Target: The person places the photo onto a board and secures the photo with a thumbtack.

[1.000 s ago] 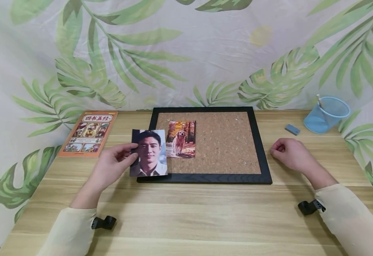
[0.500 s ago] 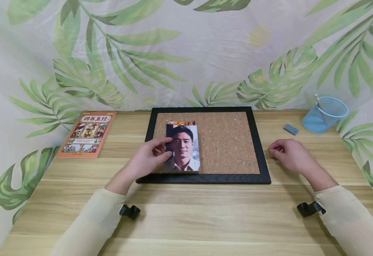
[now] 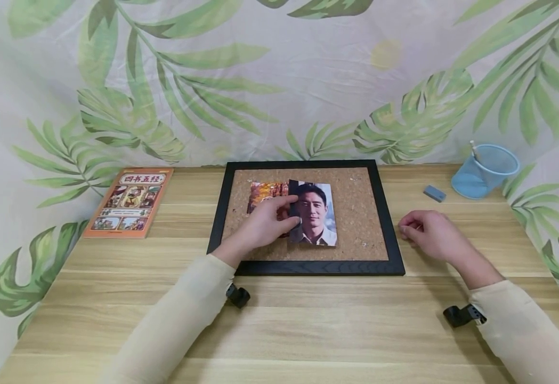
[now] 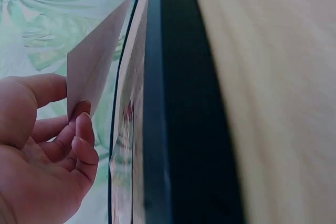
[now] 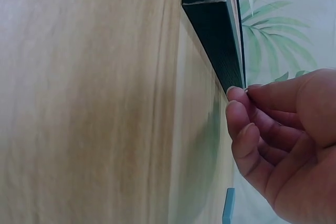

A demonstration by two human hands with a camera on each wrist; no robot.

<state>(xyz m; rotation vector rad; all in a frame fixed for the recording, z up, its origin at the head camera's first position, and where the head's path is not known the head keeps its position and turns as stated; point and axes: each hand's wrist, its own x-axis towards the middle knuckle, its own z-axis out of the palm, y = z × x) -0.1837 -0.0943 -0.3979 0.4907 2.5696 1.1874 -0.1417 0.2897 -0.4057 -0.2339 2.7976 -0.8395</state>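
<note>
My left hand (image 3: 266, 223) pinches a portrait photo (image 3: 314, 216) by its left edge, thumb in front. In the left wrist view the photo (image 4: 94, 64) stands tilted, raised off the corkboard. On the black-framed corkboard (image 3: 356, 213) lies a photo of a dog (image 3: 264, 191) among autumn leaves, mostly covered by my left hand. My right hand (image 3: 430, 234) rests beside the frame's right side. Its thumb and forefinger meet around a tiny shiny thing (image 5: 247, 91), too small to make out, in the right wrist view.
An orange comic-style book (image 3: 128, 202) lies at the left. At the back right stand a blue mesh pen cup (image 3: 480, 176) with a thin stick in it and a blue eraser-like block (image 3: 435, 193). A leaf-patterned cloth (image 3: 308, 80) hangs behind the table.
My left hand has carried the portrait photo rightward from the board's left edge, across the dog photo, to above the board's middle. My right hand stays in place.
</note>
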